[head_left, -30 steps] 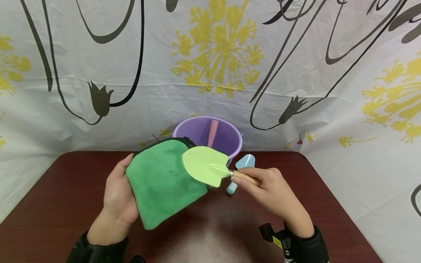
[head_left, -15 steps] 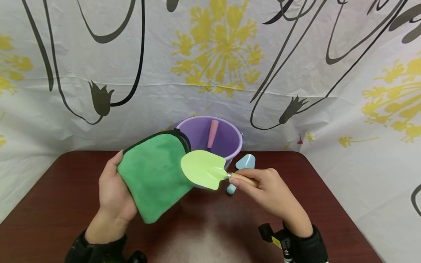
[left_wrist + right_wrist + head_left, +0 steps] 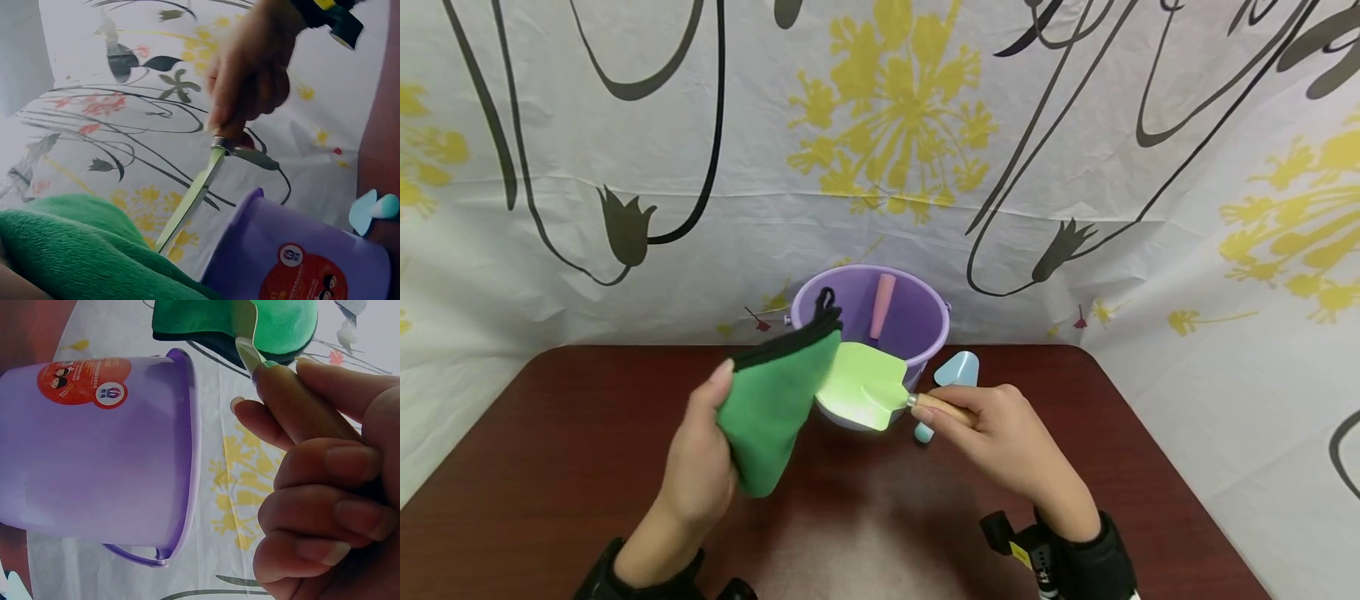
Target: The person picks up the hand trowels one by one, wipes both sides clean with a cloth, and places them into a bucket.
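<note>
In the head view my left hand (image 3: 700, 458) grips a green cloth pouch with black edging (image 3: 778, 400), tilted, its black edge uppermost. My right hand (image 3: 1007, 433) pinches the wooden handle (image 3: 306, 406) of a small trowel with a light green blade (image 3: 865, 387). The blade points left, and its tip meets or overlaps the pouch's right side; whether they touch I cannot tell. Behind the two hands stands a purple bucket (image 3: 928, 333). A pink handle (image 3: 882, 306) rises inside it; its lower end is hidden.
Right of the bucket a light blue toy tool (image 3: 958, 369) lies on the dark red table (image 3: 587, 433), partly covered by the right hand. A white curtain with yellow and grey flowers (image 3: 887, 125) hangs behind the table.
The pouch first shifted left, then came back right and turned, so it looks narrower with its black edge up. My right hand has moved slightly left with the trowel.
</note>
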A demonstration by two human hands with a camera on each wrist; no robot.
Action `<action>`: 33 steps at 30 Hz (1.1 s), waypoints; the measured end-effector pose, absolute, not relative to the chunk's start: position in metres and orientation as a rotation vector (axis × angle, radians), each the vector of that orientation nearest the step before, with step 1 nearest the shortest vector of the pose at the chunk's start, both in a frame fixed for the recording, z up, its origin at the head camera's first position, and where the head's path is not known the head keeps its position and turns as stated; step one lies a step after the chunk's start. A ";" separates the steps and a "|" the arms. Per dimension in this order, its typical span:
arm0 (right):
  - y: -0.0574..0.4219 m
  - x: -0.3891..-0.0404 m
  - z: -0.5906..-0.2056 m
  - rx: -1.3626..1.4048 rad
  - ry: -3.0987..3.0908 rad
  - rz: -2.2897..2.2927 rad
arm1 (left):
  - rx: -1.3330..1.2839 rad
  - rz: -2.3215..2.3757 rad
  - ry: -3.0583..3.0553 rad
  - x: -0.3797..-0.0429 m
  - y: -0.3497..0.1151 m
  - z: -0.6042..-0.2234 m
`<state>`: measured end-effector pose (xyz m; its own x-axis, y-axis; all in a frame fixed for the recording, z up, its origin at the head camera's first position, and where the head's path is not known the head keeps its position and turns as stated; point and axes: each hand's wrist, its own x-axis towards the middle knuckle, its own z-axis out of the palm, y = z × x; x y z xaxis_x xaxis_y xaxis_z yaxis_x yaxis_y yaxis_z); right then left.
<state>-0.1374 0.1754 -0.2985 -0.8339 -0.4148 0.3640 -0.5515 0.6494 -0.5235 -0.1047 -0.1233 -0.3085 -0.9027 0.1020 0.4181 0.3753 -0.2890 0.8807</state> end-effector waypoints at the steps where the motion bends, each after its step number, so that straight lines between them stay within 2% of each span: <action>1: 0.175 -0.137 -0.299 0.788 -2.656 0.935 | -0.616 -2.265 -1.826 -0.104 -0.122 -0.309; 8: 0.171 -0.136 -0.298 0.818 -2.633 0.933 | -0.555 -1.967 -2.114 -0.097 -0.109 -0.314; 16: 0.161 -0.134 -0.299 0.863 -2.617 0.916 | -0.860 -1.480 -2.229 -0.086 -0.089 -0.312; 24: 0.152 -0.133 -0.306 0.958 -2.552 0.875 | -0.860 -1.265 -2.276 -0.083 -0.075 -0.320; 33: 0.148 -0.128 -0.302 0.896 -2.557 0.860 | -0.928 -0.850 -2.281 -0.084 -0.069 -0.324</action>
<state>-0.1276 0.1478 -0.3019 -0.7613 -0.4655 0.4514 -0.6437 0.6265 -0.4395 -0.0845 -0.0686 -0.3238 -0.6234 0.4130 0.6640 0.7468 0.5661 0.3490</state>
